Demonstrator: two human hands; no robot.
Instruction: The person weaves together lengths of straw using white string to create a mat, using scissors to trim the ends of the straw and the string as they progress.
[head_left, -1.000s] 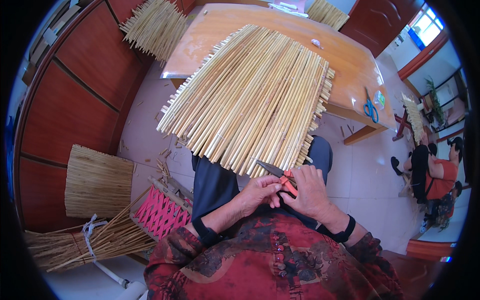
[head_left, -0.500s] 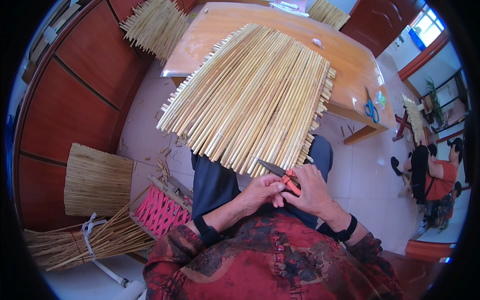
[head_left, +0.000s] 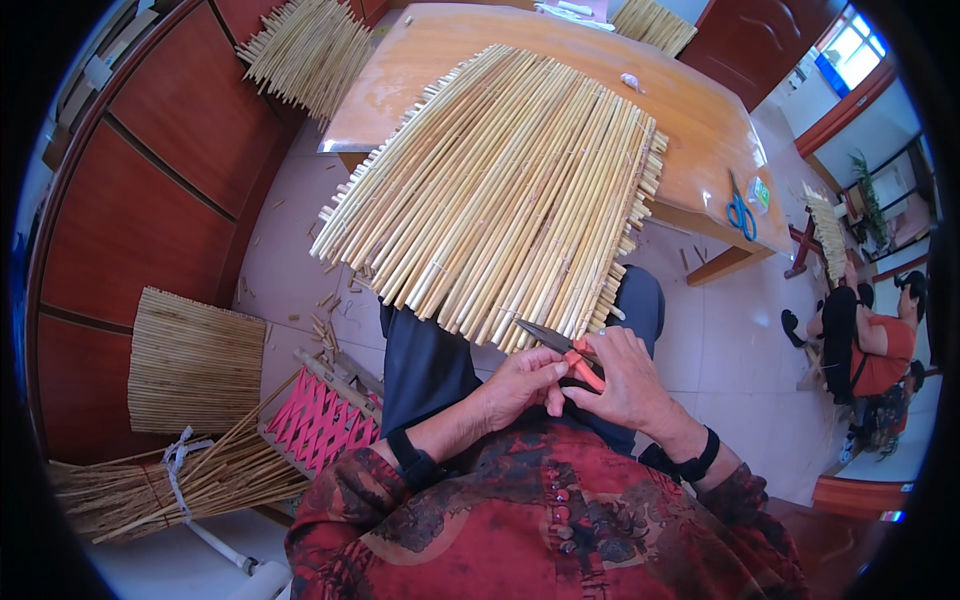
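Barely shifted, the orange-handled pliers (head_left: 583,368) are kept clasped in the right grip (head_left: 626,380) at the near edge of the stalk mat (head_left: 490,200), spread from lap (head_left: 430,365) to desk (head_left: 700,150); work there seems ongoing. Whether the left grip (head_left: 520,387) is closed cannot be told.

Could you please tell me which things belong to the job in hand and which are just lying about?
Seemingly in use:
orange-handled pliers, in the right hand
large stalk mat, by their tips

Lying about:
blue scissors
tied stalk bundle
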